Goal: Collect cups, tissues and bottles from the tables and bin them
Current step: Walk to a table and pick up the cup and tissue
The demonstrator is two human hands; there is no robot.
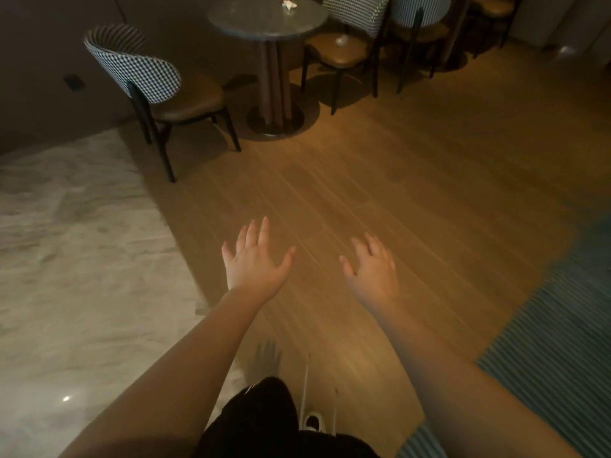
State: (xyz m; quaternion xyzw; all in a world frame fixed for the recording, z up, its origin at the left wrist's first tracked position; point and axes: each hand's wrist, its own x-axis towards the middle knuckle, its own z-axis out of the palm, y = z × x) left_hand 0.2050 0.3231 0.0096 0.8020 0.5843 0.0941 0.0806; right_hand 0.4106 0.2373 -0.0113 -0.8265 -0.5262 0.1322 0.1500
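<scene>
L to R: I see a houndstooth chair [139,71] by the wall, then my left hand [254,262], fingers spread wide, holding nothing, pointing fwd over the wood floor [413,193]. Crumpled white tissue [288,6] sits far ahead on the round table [264,23], too small to read its long axis; something red behind it is cut off. Right hand [372,269] likewise splayed, empty.
</scene>
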